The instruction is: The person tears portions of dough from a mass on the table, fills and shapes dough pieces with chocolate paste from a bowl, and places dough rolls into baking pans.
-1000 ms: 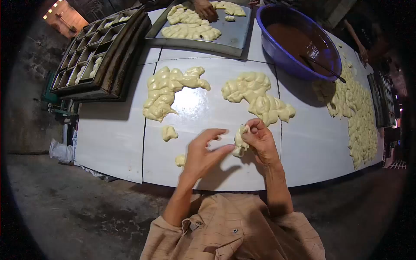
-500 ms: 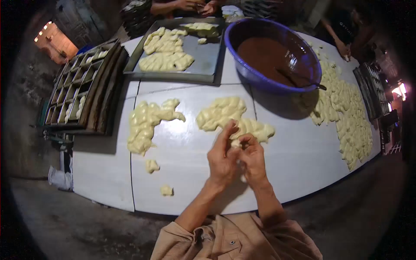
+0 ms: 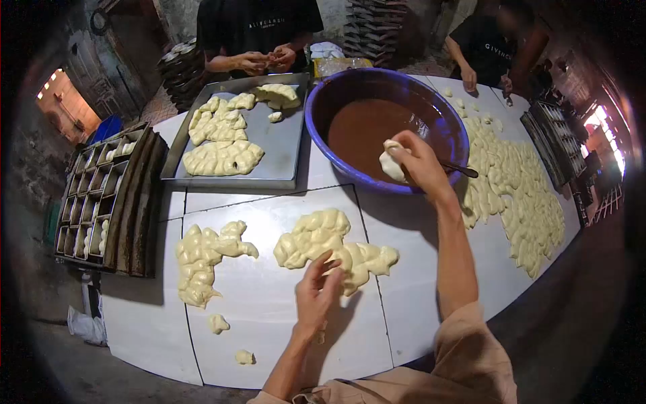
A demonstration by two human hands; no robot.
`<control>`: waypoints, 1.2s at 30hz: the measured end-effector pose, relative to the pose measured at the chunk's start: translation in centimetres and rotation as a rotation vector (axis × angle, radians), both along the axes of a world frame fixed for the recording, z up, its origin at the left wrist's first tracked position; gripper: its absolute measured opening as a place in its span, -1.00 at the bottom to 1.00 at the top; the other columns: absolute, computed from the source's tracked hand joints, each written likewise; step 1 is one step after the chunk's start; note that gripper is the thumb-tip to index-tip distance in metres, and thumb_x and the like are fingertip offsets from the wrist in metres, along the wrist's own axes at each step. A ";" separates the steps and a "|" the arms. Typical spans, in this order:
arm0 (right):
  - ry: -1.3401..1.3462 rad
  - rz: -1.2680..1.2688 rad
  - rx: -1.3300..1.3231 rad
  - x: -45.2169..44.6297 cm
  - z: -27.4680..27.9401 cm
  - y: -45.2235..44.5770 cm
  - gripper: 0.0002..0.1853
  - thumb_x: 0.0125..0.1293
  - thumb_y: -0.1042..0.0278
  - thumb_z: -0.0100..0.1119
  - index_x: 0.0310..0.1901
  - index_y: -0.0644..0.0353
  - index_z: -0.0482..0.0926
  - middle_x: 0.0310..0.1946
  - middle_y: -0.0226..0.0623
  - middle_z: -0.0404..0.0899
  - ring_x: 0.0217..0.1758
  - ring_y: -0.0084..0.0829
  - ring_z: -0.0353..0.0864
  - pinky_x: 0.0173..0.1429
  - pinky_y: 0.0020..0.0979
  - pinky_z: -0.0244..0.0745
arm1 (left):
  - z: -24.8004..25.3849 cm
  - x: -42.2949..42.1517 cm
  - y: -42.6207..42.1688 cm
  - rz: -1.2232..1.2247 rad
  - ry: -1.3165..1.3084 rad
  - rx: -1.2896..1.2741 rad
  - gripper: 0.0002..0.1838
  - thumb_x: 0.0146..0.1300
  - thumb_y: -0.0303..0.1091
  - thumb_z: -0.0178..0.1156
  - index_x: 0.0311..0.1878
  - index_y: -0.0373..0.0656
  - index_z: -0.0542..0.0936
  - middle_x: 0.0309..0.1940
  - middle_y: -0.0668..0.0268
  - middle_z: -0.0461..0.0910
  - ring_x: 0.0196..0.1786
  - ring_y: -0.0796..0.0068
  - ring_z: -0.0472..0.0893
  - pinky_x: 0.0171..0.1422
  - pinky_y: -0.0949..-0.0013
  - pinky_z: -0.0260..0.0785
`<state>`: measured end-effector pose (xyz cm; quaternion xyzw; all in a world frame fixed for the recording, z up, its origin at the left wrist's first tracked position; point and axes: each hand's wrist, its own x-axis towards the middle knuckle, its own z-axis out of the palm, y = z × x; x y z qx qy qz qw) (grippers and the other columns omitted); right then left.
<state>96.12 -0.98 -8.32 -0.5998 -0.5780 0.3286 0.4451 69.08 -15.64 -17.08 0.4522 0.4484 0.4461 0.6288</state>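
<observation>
My right hand (image 3: 418, 161) is raised over the near rim of a purple basin (image 3: 323, 151) of brown, chocolate-like paste. Its fingers are closed on a pale piece of dough (image 3: 390, 166). Lower down, my left hand (image 3: 318, 296) hovers at the near edge of a cluster of yellowish dough pieces (image 3: 313, 239), fingers loosely curled and apart, with nothing visible in them. Whether it touches the dough is unclear. A dark-handled utensil (image 3: 461, 170) leans on the basin's right rim. Left of my hands lies another dough cluster (image 3: 202, 259), with two small loose lumps nearer me.
A metal tray (image 3: 282, 172) with dough stands at the back left. Stacked compartment moulds (image 3: 101, 202) are at the left edge, others (image 3: 552, 145) at the right. Many dough pieces (image 3: 508, 185) cover the table's right side. Two people stand across the white table (image 3: 269, 343).
My hands have parted. The right one has moved forward and right to the basin, carrying a dough piece. My left hand has stayed near the middle cluster. The view has tilted up.
</observation>
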 end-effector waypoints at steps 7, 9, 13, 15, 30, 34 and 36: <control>-0.752 0.540 -0.220 2.5 -5.9 5.5 -0.70 0.27 0.21 0.19 -0.08 0.24 0.63 -0.23 -0.15 0.70 -0.22 -0.24 0.68 -0.13 -0.23 0.52 | -0.8 -2.6 0.0 -0.053 0.154 -0.006 -0.61 0.43 -0.35 0.21 0.24 -0.34 0.50 0.01 0.10 0.66 -0.06 0.41 0.69 0.06 0.38 0.54; -0.407 0.408 -0.323 2.3 -4.2 4.7 -0.70 0.28 0.21 0.19 -0.10 0.27 0.62 -0.24 -0.20 0.69 -0.24 -0.33 0.65 -0.14 -0.27 0.51 | -1.0 -2.7 -0.2 -0.061 0.134 -0.028 -0.62 0.43 -0.36 0.21 0.21 -0.36 0.52 0.02 0.12 0.66 -0.03 0.40 0.68 0.08 0.37 0.55; 0.201 0.219 -0.229 0.6 -1.0 2.0 -0.81 0.44 0.26 0.13 -0.11 0.20 0.54 -0.27 -0.37 0.59 -0.26 -0.57 0.59 -0.23 -0.45 0.54 | 0.1 -1.6 0.4 -0.076 0.113 -0.033 -0.64 0.45 -0.32 0.19 0.19 -0.35 0.55 0.01 0.16 0.65 0.00 0.39 0.67 0.10 0.37 0.54; 0.443 0.186 -0.148 -1.0 0.0 0.1 -0.86 0.45 0.31 0.13 -0.08 0.16 0.51 -0.28 -0.39 0.57 -0.26 -0.58 0.60 -0.25 -0.48 0.57 | 1.7 -0.3 1.0 -0.099 0.090 -0.056 -0.65 0.45 -0.31 0.18 0.18 -0.34 0.56 0.00 0.18 0.65 0.00 0.39 0.66 0.08 0.37 0.54; 0.885 0.232 -0.139 -14.5 -7.9 -14.3 -0.65 0.39 0.35 0.15 0.16 0.23 0.42 0.01 -0.28 0.55 0.06 -0.47 0.57 0.19 -0.38 0.52 | -1.2 -4.4 0.0 0.207 -0.350 -0.286 -0.63 0.36 -0.20 0.30 0.06 -0.31 0.61 -0.21 0.27 0.67 -0.16 0.49 0.68 -0.01 0.42 0.58; 0.182 0.179 0.089 -18.8 -8.4 -16.5 -0.44 0.17 0.54 0.37 0.23 0.20 0.44 0.18 -0.28 0.38 0.12 -0.39 0.54 0.15 -0.43 0.54 | -0.2 -6.0 -1.3 0.266 -0.335 -0.272 -0.66 0.32 -0.31 0.36 0.08 -0.28 0.65 -0.26 0.28 0.69 -0.26 0.59 0.64 -0.12 0.53 0.53; 0.011 0.077 0.232 -20.6 -8.5 -17.0 -0.60 0.14 0.60 0.35 0.06 0.23 0.58 0.10 -0.22 0.44 0.00 -0.40 0.59 -0.07 -0.50 0.60 | 0.2 -6.0 -1.7 0.289 -0.254 -0.207 -0.64 0.32 -0.30 0.36 0.10 -0.30 0.65 -0.25 0.28 0.70 -0.24 0.61 0.64 -0.12 0.54 0.52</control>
